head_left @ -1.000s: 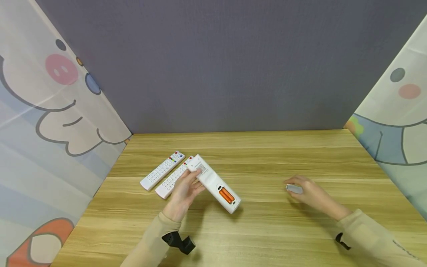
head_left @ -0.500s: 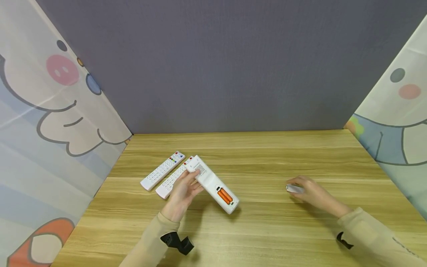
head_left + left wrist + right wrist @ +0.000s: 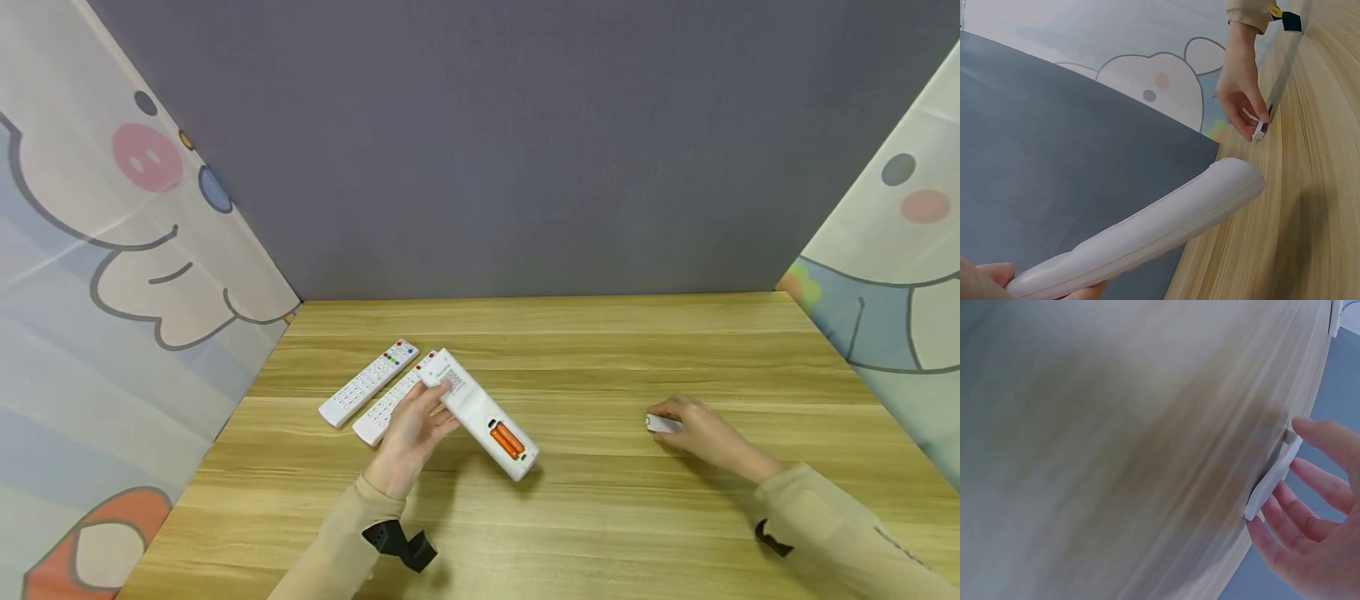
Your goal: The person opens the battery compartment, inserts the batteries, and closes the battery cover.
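In the head view my left hand [image 3: 411,437] grips a white remote control [image 3: 472,404] by its upper end, thumb on the back. The remote is tilted, back side up, with two orange batteries [image 3: 507,439] lying side by side in its uncovered compartment. Seen from the left wrist, the same remote [image 3: 1166,222] shows its side, held above the table. Over to the right, my right hand [image 3: 701,433] pinches a small white battery cover [image 3: 664,423] close to the tabletop. The right wrist view has thumb and fingers at the ends and edge of that cover [image 3: 1272,478].
Two more white remotes lie face up at the left: an outer remote [image 3: 367,383] and an inner remote [image 3: 386,412] partly behind my left hand. A grey panel [image 3: 525,150] borders the wooden table [image 3: 585,525] at the back. Cartoon-print sheets [image 3: 67,333] stand on both sides.
Hardly anything differs. The right hand with the battery cover shifts very slightly, and the cover turns a little. The left hand keeps the remote in nearly the same place.
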`<state>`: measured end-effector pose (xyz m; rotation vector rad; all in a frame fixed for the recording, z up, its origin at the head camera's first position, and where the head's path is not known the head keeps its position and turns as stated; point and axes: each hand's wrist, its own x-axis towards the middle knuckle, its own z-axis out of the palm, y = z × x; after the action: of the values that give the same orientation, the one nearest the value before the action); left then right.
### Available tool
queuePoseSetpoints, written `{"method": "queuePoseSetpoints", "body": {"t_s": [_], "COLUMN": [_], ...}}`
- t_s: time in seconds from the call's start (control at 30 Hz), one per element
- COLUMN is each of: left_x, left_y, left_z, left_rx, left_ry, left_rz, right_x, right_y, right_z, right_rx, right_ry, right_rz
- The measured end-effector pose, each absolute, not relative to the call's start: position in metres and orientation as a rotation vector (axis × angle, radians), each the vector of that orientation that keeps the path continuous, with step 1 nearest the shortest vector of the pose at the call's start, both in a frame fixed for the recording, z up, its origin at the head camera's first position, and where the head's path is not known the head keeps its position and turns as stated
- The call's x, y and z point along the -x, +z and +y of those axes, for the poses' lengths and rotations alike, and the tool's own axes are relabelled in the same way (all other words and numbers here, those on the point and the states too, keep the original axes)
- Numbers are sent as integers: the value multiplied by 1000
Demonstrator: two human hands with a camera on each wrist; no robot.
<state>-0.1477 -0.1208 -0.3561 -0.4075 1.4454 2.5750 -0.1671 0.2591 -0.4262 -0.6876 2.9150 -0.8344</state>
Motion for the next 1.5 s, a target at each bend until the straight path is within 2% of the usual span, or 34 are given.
{"method": "queuePoseSetpoints", "body": {"t_s": [0.63, 1.5], "left_x": [150, 150], "left_y": [-359, -357], "left_z": [-119, -116], "left_rx": [436, 375], "left_ry": [2572, 2561], "left_rz": [1430, 1448], "right_x": [170, 161], "right_y": [-429, -419], "right_z": [258, 221], "right_rx": [677, 820], "right_ry": [-798, -980], "right_rz": [2944, 3034]}}
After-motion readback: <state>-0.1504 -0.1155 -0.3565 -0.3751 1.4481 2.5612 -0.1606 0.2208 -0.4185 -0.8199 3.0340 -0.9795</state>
